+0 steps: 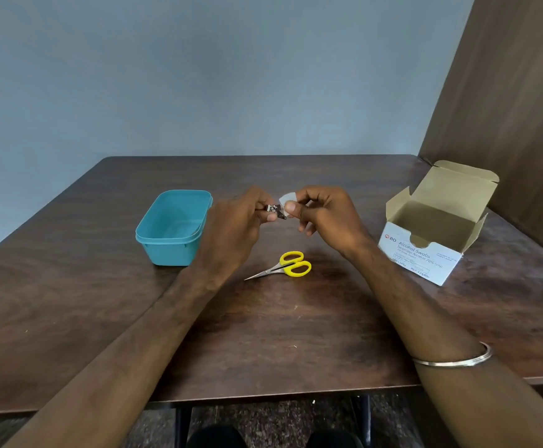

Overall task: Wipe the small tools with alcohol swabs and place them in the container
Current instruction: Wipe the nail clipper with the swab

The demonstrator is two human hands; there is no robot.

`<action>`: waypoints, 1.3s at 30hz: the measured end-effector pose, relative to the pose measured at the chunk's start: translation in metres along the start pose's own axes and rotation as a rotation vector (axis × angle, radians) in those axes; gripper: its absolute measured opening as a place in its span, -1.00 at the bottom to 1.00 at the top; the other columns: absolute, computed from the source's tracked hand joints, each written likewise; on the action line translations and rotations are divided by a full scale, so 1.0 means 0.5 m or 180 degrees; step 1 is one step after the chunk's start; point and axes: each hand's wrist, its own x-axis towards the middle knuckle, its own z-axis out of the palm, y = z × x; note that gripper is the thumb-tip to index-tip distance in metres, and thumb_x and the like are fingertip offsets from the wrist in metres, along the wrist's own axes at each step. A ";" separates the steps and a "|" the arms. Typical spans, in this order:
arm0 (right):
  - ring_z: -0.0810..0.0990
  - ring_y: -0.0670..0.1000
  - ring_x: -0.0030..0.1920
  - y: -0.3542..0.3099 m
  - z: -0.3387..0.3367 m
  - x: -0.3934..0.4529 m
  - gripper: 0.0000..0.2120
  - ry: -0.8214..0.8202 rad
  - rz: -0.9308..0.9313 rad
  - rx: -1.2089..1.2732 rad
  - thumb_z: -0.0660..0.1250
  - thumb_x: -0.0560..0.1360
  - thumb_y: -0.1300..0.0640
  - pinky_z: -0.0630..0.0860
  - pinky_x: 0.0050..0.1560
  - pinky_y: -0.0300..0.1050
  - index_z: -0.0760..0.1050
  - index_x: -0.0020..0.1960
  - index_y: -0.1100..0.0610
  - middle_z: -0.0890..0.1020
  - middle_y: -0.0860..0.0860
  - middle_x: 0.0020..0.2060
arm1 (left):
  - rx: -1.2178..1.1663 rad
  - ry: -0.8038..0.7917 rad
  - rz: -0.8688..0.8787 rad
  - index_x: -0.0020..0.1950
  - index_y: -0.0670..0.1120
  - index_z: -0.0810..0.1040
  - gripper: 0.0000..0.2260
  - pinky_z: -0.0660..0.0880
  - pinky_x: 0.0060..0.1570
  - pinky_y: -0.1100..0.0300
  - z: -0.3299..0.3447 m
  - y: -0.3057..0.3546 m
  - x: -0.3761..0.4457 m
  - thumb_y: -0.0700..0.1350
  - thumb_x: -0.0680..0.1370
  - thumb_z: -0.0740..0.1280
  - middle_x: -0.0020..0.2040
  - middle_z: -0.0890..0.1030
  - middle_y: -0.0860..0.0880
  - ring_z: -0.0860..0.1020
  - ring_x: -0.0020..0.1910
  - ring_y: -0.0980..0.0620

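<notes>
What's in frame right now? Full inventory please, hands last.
container: 1, teal, open, on the table left of the hands, looks empty
nail clipper: 1, silver metal, held above the table centre
alcohol swab: 1, white, against the clipper
scissors: 1, yellow handles, steel blades, closed, flat on the table below the hands
swab box: 1, white and cardboard brown, lid flipped open, right side of the table
table: 1, dark brown wood grain
bangle: 1, silver, on the right forearm
left hand: grips the nail clipper
right hand: pinches the alcohol swab
</notes>
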 end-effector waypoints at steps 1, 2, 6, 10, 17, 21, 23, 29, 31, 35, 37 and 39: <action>0.55 0.01 -0.44 -0.001 0.001 0.000 -0.92 0.0015 -0.0014 -0.0037 0.45 0.50 0.21 0.51 -0.40 -0.12 0.65 -0.17 0.18 0.66 0.22 -0.27 | 0.0178 0.0001 0.0079 -0.01 -0.13 0.60 -0.92 0.44 -0.31 0.20 -0.002 0.002 -0.001 -0.15 0.53 0.43 -0.20 0.68 -0.01 0.57 -0.27 0.07; 0.54 0.00 -0.45 -0.002 0.001 -0.001 -0.91 0.0023 -0.0020 -0.0052 0.45 0.50 0.21 0.50 -0.40 -0.12 0.65 -0.16 0.20 0.67 0.23 -0.26 | 0.0340 -0.0015 0.0129 -0.01 -0.14 0.60 -0.91 0.45 -0.31 0.13 -0.003 0.004 -0.001 -0.14 0.54 0.42 -0.20 0.67 -0.05 0.57 -0.27 0.01; 0.53 0.02 -0.44 -0.009 0.002 -0.005 -0.92 0.0036 -0.0069 -0.0100 0.46 0.50 0.20 0.50 -0.39 -0.19 0.67 -0.16 0.18 0.69 0.14 -0.28 | 0.0865 -0.0152 0.0148 -0.01 -0.16 0.56 -0.89 0.46 -0.29 0.05 -0.005 0.007 -0.002 -0.12 0.57 0.38 -0.20 0.66 -0.13 0.57 -0.26 -0.13; 0.55 0.01 -0.43 -0.012 0.003 -0.009 -0.90 0.0022 -0.0084 -0.0138 0.47 0.50 0.16 0.51 -0.36 -0.18 0.69 -0.13 0.19 0.70 0.07 -0.30 | 0.1104 -0.0217 0.0100 0.00 -0.17 0.54 -0.85 0.55 -0.26 -0.07 -0.002 0.004 0.000 -0.08 0.60 0.33 -0.22 0.63 -0.17 0.56 -0.28 -0.18; 0.54 0.05 -0.43 -0.022 -0.002 -0.011 -0.93 0.0032 -0.0047 0.0137 0.46 0.50 0.17 0.49 -0.39 -0.15 0.71 -0.14 0.13 0.72 0.07 -0.26 | 0.0888 -0.0034 0.0044 0.03 -0.12 0.58 -0.88 0.58 -0.23 -0.05 0.008 -0.001 -0.005 -0.09 0.56 0.39 -0.17 0.67 -0.12 0.60 -0.25 -0.11; 0.57 0.06 -0.40 -0.022 -0.005 -0.003 -0.85 0.0269 0.0052 0.0646 0.44 0.52 0.18 0.49 -0.42 -0.10 0.69 -0.06 0.27 0.70 0.08 -0.22 | -0.0157 0.0119 -0.0675 0.11 -0.08 0.66 -0.80 0.61 -0.09 0.13 0.004 0.004 -0.006 -0.09 0.51 0.47 -0.10 0.72 -0.01 0.64 -0.17 0.12; 0.56 0.05 -0.43 -0.019 -0.009 0.002 -0.87 0.0402 0.0071 0.0870 0.43 0.53 0.20 0.50 -0.43 -0.13 0.67 -0.06 0.29 0.68 0.10 -0.22 | -0.0743 0.0070 -0.1168 0.14 -0.08 0.66 -0.79 0.64 -0.14 0.14 0.006 0.003 -0.003 -0.11 0.51 0.47 -0.14 0.72 0.02 0.67 -0.21 0.14; 0.53 0.03 -0.49 -0.007 -0.005 0.002 -0.86 0.0145 0.0072 0.0843 0.42 0.52 0.28 0.53 -0.42 -0.14 0.66 0.08 0.22 0.71 0.14 -0.21 | -0.2782 -0.0190 -0.2344 0.12 -0.14 0.63 -0.86 0.66 -0.22 0.13 -0.004 0.012 0.003 -0.22 0.58 0.36 -0.18 0.69 -0.16 0.68 -0.23 -0.05; 0.55 0.03 -0.46 -0.010 -0.002 -0.001 -0.87 -0.0019 0.0082 0.0696 0.42 0.53 0.26 0.55 -0.41 -0.13 0.66 0.06 0.25 0.70 0.19 -0.19 | -0.3098 -0.0348 -0.2518 0.12 -0.15 0.62 -0.86 0.65 -0.19 0.10 -0.007 0.015 0.004 -0.23 0.60 0.32 -0.19 0.68 -0.14 0.68 -0.22 -0.07; 0.57 0.03 -0.43 -0.013 0.001 -0.005 -0.91 -0.0132 0.0070 0.0548 0.44 0.51 0.25 0.56 -0.39 -0.10 0.67 -0.01 0.25 0.69 0.22 -0.19 | -0.3388 -0.0605 -0.2577 0.17 -0.17 0.61 -0.82 0.64 -0.19 0.10 -0.003 0.010 0.001 -0.25 0.62 0.27 -0.18 0.67 -0.13 0.67 -0.24 -0.06; 0.57 0.02 -0.45 -0.013 0.003 -0.007 -0.95 -0.0132 0.0025 0.0478 0.46 0.49 0.27 0.55 -0.40 -0.10 0.68 -0.05 0.21 0.68 0.18 -0.23 | -0.3413 -0.0670 -0.2531 0.19 -0.17 0.61 -0.81 0.64 -0.20 0.10 -0.001 0.010 0.000 -0.25 0.62 0.26 -0.18 0.66 -0.13 0.66 -0.26 -0.05; 0.55 0.02 -0.48 -0.014 0.005 -0.007 -0.94 -0.0086 0.0025 0.0494 0.49 0.47 0.29 0.52 -0.43 -0.12 0.66 -0.06 0.22 0.68 0.20 -0.23 | -0.3415 -0.0714 -0.2515 0.18 -0.18 0.61 -0.81 0.65 -0.20 0.10 0.000 0.011 -0.001 -0.26 0.61 0.27 -0.19 0.66 -0.14 0.65 -0.27 -0.06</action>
